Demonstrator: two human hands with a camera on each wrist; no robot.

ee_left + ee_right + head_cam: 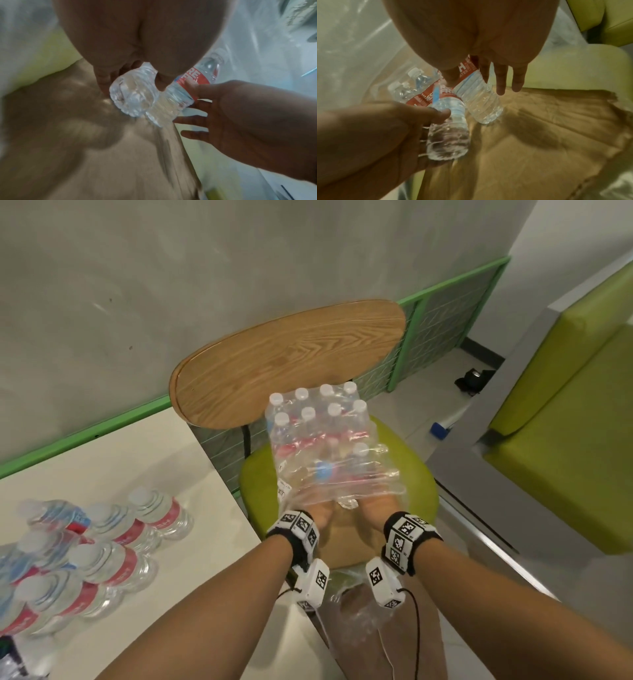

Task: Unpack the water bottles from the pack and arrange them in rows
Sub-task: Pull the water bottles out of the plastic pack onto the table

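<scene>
The head view looks steeply down from above the green chair seat [416,474], with the wooden backrest [287,361] beyond. The 2 wrist views sit very close under the plastic wrap, low over the cardboard sheet [547,121] on that seat. The left wrist view faces the right hand [240,115]; the right wrist view faces the left hand [382,128]. All 3 views share the pack opening on the seat.
</scene>
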